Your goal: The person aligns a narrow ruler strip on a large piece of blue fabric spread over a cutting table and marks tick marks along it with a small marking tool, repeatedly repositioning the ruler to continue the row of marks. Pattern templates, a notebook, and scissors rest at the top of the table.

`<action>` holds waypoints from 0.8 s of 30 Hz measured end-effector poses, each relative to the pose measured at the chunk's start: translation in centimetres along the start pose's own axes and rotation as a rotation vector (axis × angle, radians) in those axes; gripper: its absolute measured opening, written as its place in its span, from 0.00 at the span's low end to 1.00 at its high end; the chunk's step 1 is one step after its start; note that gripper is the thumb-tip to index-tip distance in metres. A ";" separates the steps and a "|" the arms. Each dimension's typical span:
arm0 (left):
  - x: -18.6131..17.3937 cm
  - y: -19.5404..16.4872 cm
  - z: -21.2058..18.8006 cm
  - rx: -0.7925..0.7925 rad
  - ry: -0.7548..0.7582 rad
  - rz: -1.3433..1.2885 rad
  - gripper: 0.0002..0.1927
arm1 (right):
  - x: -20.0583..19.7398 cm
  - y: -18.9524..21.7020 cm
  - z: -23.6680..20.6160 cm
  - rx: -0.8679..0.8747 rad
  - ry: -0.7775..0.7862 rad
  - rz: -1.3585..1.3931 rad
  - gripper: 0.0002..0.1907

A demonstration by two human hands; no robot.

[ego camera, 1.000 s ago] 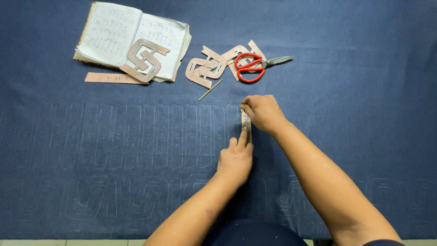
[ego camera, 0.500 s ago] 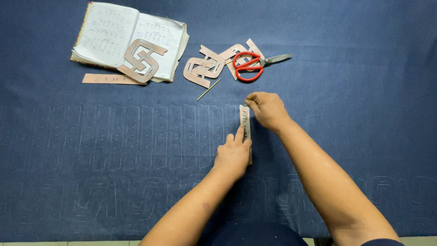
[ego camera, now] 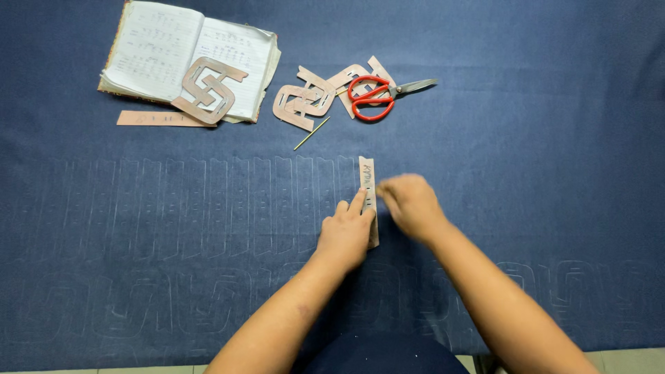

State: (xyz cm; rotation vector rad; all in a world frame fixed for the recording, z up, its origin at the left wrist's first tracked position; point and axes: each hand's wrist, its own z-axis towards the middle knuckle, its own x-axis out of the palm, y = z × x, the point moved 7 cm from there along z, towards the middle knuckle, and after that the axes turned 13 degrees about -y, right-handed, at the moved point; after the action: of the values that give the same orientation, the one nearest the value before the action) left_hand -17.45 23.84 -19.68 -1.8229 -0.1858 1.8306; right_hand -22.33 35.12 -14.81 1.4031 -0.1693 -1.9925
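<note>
A narrow pinkish cardboard strip lies upright on dark blue cloth marked with rows of faint white outlines. My left hand presses flat on the strip's lower half, its forefinger stretched along the strip. My right hand is blurred, fingers curled, right against the strip's right edge near its middle. Whatever it pinches is hidden.
An open notebook lies at the far left with an interlocking cardboard cut-out on it and a long strip below. More cut-outs, red-handled scissors and a thin yellow stick lie behind the hands.
My right hand has slid from the strip's top end down along its right edge toward me. My left hand has stayed pressed on the strip.
</note>
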 end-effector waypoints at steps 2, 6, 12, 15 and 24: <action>0.2 -0.1 -0.1 0.007 -0.005 -0.003 0.28 | -0.2 0.2 -4.0 0.022 0.052 0.020 0.06; 0.2 -0.2 -0.1 0.031 -0.024 0.022 0.30 | -0.5 0.2 -8.7 0.027 0.095 0.059 0.06; 0.6 -0.3 -0.1 0.046 -0.021 0.055 0.40 | -0.9 -1.1 -10.6 0.119 0.038 0.114 0.08; 0.6 -0.4 0.2 0.103 -0.049 0.104 0.35 | -0.8 -1.0 -11.6 0.140 0.055 0.104 0.07; -0.2 0.3 0.9 0.004 0.040 0.045 0.31 | -1.1 0.0 -12.3 0.103 -0.002 0.113 0.07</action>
State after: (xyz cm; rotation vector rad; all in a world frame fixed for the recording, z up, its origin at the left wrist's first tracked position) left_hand -18.44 23.79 -19.55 -1.8736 -0.1272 1.8214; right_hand -11.42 39.09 -18.92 1.4227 -0.3486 -1.9162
